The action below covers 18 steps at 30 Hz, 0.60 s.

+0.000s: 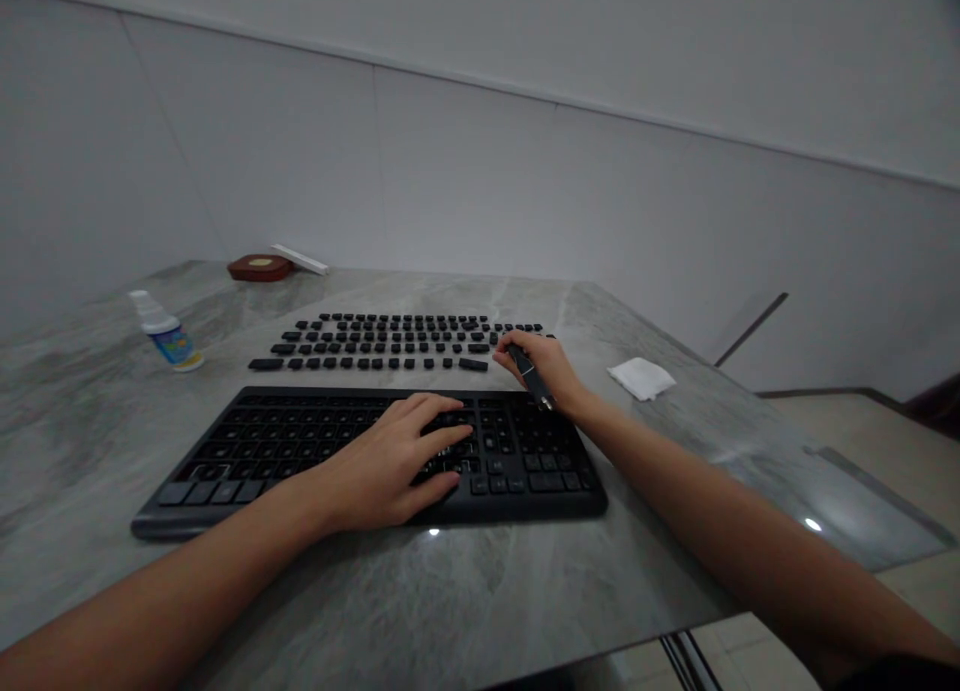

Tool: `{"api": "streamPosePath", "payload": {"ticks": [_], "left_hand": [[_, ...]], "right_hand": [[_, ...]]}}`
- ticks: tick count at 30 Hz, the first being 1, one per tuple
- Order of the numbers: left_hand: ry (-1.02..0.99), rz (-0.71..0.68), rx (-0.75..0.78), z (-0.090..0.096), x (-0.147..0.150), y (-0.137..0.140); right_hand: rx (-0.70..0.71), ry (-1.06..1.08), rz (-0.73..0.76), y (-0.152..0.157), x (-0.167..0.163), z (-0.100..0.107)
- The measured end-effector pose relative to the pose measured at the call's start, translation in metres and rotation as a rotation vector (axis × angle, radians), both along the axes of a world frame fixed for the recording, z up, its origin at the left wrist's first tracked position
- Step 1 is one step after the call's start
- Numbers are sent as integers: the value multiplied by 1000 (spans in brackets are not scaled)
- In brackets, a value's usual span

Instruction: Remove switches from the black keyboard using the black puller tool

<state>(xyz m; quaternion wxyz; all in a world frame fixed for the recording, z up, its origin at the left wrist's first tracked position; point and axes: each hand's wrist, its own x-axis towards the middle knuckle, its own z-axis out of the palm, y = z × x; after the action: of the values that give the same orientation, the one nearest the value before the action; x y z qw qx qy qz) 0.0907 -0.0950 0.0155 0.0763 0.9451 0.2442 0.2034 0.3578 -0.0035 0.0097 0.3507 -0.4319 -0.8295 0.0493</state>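
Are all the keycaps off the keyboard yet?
Only partly off: several keys sit along the near edge of the keyboard, while loose keycaps lie in rows beyond it.

From over here it's mostly dark on pale: the keyboard [277, 441] is black, with whitish specks dotting its uncovered slots and a greyer sheen on its front keys. The loose keycaps [472, 364] are black too, and so is the slim tool [529, 373], save for its silvery metal tip. Cloudy grey and whitish veining runs marble-like across the desk [480, 611]. The spray bottle [169, 336] is white, its blue label splashed with green and yellow. The case [247, 268] is reddish brown with a yellowish patch, the folded cloth [642, 379] plain white, the wall [465, 161] pale grey.
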Motion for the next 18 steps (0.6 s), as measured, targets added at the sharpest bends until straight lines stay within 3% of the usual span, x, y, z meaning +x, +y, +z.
{"api": "streamPosePath", "payload": {"ticks": [6, 18], "left_hand": [[-17, 7, -12, 1, -1, -2], [-4, 0, -9, 0, -1, -1]], "right_hand": [[-17, -151, 144, 41, -7, -2], [-6, -170, 199, 58, -15, -31]]}}
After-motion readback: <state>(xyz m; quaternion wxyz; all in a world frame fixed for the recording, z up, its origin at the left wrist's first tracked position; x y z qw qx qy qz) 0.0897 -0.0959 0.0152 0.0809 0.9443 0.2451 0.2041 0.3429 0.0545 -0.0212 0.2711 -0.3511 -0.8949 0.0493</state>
